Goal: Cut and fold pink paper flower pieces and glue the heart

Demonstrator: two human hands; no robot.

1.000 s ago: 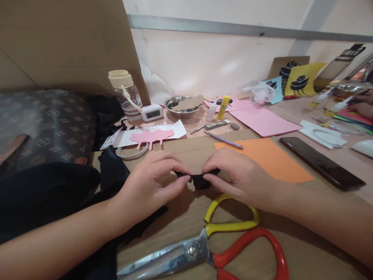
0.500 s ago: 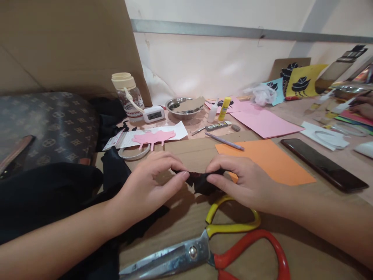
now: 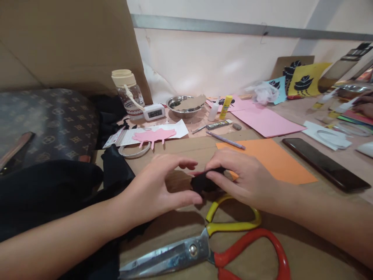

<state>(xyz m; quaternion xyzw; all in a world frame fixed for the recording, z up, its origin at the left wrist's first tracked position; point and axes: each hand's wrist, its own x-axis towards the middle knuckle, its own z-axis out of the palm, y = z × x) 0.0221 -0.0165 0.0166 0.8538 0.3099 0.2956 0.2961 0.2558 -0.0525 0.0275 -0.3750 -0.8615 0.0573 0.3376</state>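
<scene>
My right hand (image 3: pixel 243 175) pinches a small piece of black cloth (image 3: pixel 205 182) between thumb and fingers, above the cardboard. Just left of the cloth, my left hand (image 3: pixel 159 182) is open, its thumb and fingertips spread beside the cloth's left end. Large scissors (image 3: pixel 194 249) with one yellow and one red handle lie below both hands, blades pointing left. An orange sheet (image 3: pixel 271 159) is partly under my right hand. More black cloth (image 3: pixel 46 194) is heaped at the left, partly beneath my left forearm.
Behind the hands are a pink cutout (image 3: pixel 154 135), a tape roll, a pen (image 3: pixel 225 140), a clock (image 3: pixel 154 112), a bottle (image 3: pixel 128 95), a metal bowl (image 3: pixel 185 113) and a glue stick (image 3: pixel 225 107). A phone (image 3: pixel 325 163) lies right. Another person's hand (image 3: pixel 364 105) shows at the right edge.
My left hand has let go of the black cloth and its fingers have spread apart. The cloth now hangs bunched from my right hand.
</scene>
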